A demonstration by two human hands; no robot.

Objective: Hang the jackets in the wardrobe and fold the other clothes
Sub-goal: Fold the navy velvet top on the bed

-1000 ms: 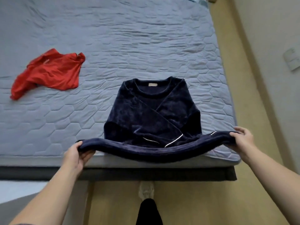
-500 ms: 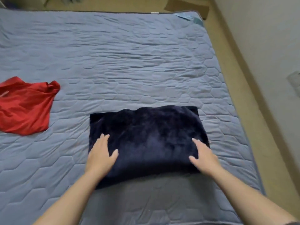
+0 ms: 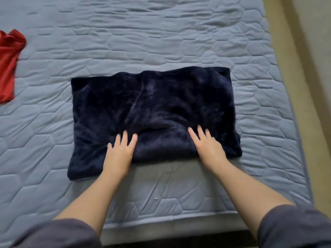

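The bed (image 3: 179,42) carries everything here, its grey-blue quilted cover puckered in the far half. On it, near me and a little right of centre, lies the navy fleece top (image 3: 161,104), folded into a wide rectangle, with a ridge bunched up between my hands. That ridge is my worry. The pile looks thick and springy, so if I lift off now I judge the fold may puff open. If I push my palms toward each other, the bunch will only grow. The top's right end sits near the bed's right edge, and a careless shove that way could slide it off. The red garment (image 3: 8,65) lies crumpled at the far left, well apart, not yet folded. My left hand (image 3: 120,151) and right hand (image 3: 209,147) rest flat on the near part of the top, fingers (image 3: 124,138) straight and spread, gripping nothing. No box, basket or drawer shows, and the wardrobe is out of view.
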